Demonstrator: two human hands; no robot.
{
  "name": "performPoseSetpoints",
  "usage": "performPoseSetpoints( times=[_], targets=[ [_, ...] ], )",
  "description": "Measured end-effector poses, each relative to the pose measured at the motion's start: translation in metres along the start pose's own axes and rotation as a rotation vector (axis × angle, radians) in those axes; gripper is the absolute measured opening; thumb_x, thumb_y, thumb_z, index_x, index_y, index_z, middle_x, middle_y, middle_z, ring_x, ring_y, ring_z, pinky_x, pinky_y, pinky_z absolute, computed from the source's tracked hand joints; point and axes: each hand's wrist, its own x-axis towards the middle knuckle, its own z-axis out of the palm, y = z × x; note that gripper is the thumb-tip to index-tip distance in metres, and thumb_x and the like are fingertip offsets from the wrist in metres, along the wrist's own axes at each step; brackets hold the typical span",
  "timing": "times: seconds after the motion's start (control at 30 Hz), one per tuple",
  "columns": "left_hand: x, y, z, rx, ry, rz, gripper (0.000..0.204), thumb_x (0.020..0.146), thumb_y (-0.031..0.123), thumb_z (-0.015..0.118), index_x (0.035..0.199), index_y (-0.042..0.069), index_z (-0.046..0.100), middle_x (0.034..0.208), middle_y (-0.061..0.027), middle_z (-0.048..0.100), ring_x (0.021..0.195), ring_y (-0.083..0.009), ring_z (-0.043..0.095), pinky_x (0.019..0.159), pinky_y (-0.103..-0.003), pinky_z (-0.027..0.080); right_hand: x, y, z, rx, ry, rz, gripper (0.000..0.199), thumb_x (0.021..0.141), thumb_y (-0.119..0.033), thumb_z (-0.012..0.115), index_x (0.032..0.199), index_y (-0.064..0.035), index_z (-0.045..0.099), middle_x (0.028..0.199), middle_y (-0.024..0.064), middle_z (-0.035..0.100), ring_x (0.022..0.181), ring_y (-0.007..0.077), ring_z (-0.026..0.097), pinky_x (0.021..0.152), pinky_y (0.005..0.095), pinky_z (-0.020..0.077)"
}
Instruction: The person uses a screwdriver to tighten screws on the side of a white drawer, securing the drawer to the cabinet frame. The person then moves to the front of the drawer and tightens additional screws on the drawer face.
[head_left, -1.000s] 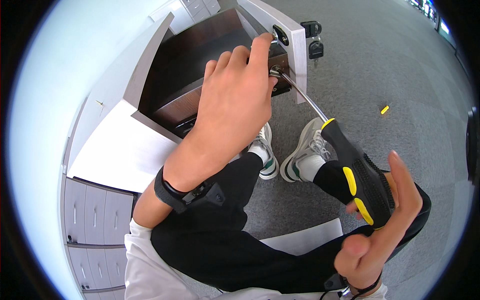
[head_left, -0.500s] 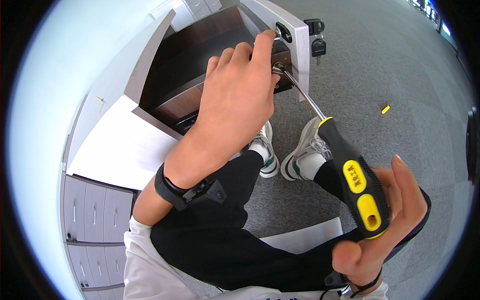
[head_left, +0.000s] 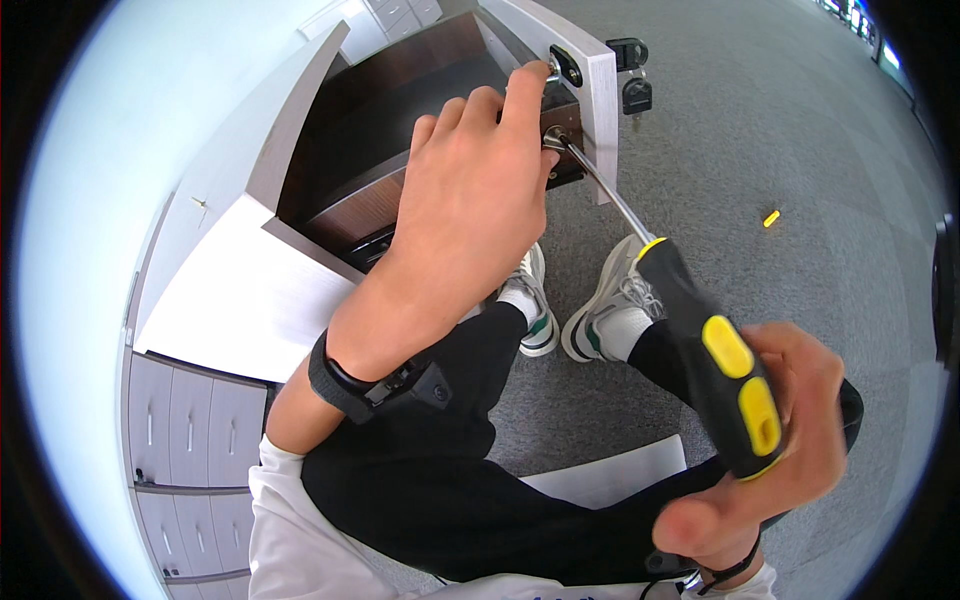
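I see my right hand [head_left: 755, 450] wrapped around the handle of a screwdriver [head_left: 700, 340]; the handle is black with yellow rubber pads, thick and slightly ribbed, and it lies low at the right of the view, above my knee. The long axis of the tool runs from there up and to the left; its thin steel shaft [head_left: 600, 190] ends at the front panel [head_left: 590, 70] of an open drawer [head_left: 400, 130], close to that panel's inner lower edge. My left hand [head_left: 470, 200] is the nearer one to this point; its fingers are bent and pressed together over the drawer's front edge, and the fingertips touch the place where the shaft meets the wood, so I think they steady a small screw or fitting, but the hand covers it and I cannot tell for sure. The drawer has dark brown walls inside and a pale grey laminate front; a black lock piece [head_left: 566, 64] sits on the panel's top edge, and keys [head_left: 636, 92] hang on its outer face. Below are grey carpet [head_left: 800, 150], a small yellow bit [head_left: 771, 217] lying well apart on it, and white sneakers [head_left: 610, 310].
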Motion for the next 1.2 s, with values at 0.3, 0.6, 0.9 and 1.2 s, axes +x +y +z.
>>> performPoseSetpoints(
  times=[0.3,0.6,0.9,1.2],
  targets=[
    [0.000,0.001,-0.002,-0.005,-0.013,-0.001,0.053,0.091,0.007,0.070,0.139,0.003,0.047,0.103,-0.0226,0.068,0.102,-0.0394,0.064,0.091,-0.048,0.046,-0.001,0.006,-0.013,-0.130,-0.178,-0.132,0.050,0.099,-0.027,0.055,0.137,0.0038,0.045,0.119,0.0241,0.056,0.103,0.0308,0.057,0.090,0.0422,0.0457],
    [0.000,0.002,-0.001,-0.002,-0.006,0.000,0.054,0.090,0.007,0.070,0.139,0.003,0.047,0.103,-0.0227,0.067,0.101,-0.0393,0.064,0.090,-0.048,0.046,0.002,0.007,0.001,0.136,-0.049,-0.012,0.063,0.094,-0.035,0.059,0.140,0.0040,0.040,0.122,0.0243,0.054,0.098,0.0252,0.059,0.066,0.0286,0.0509],
    [0.000,0.000,0.001,0.025,0.048,0.048,0.059,0.084,0.011,0.075,0.135,0.000,0.048,0.093,-0.0162,0.065,0.090,-0.0338,0.065,0.084,-0.046,0.047,0.005,-0.004,-0.001,0.054,-0.155,-0.120,0.049,0.071,0.009,0.068,0.116,-0.0087,0.059,0.113,0.0171,0.050,0.099,0.0287,0.053,0.081,0.0378,0.0459],
    [0.003,0.003,0.001,-0.056,0.228,0.039,0.061,0.077,0.005,0.080,0.131,0.006,0.053,0.114,-0.0144,0.056,0.103,-0.0368,0.056,0.089,-0.048,0.046,0.004,0.006,-0.007,0.031,-0.103,-0.122,0.040,0.073,0.005,0.070,0.108,-0.0122,0.061,0.117,0.0173,0.051,0.101,0.0279,0.053,0.083,0.0377,0.0452]
  ],
)
